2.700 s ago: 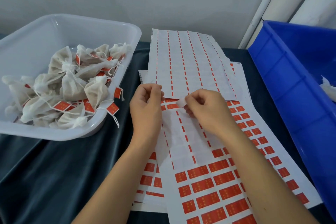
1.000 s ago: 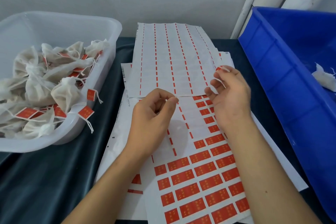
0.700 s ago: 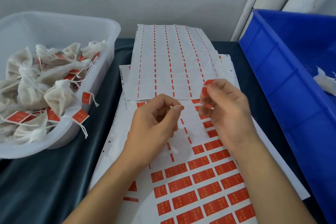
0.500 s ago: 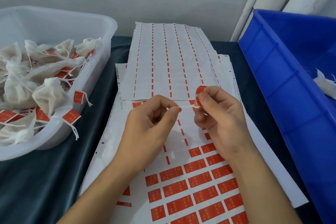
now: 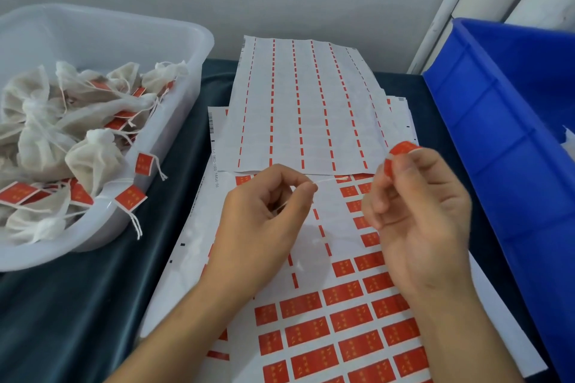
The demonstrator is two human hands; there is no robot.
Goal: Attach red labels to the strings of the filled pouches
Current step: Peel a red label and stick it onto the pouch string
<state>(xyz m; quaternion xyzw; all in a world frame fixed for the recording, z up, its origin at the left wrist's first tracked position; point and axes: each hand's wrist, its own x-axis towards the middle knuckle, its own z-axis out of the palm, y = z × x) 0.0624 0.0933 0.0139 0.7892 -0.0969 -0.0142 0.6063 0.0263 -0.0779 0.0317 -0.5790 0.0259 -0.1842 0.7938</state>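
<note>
White string (image 5: 326, 180) pinched by left hand (image 5: 264, 227); right hand (image 5: 420, 221) pinches red label (image 5: 401, 149).

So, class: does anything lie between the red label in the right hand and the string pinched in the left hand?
Nothing visible does. The red label in the right hand sits just right of the string pinched by the left hand, with only open air above the label sheet.

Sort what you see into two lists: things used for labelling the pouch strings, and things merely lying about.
In use: left hand, string, right hand, red label, label sheet, white tub of labelled pouches.
Lying about: stripped sheet, blue crate.
</note>
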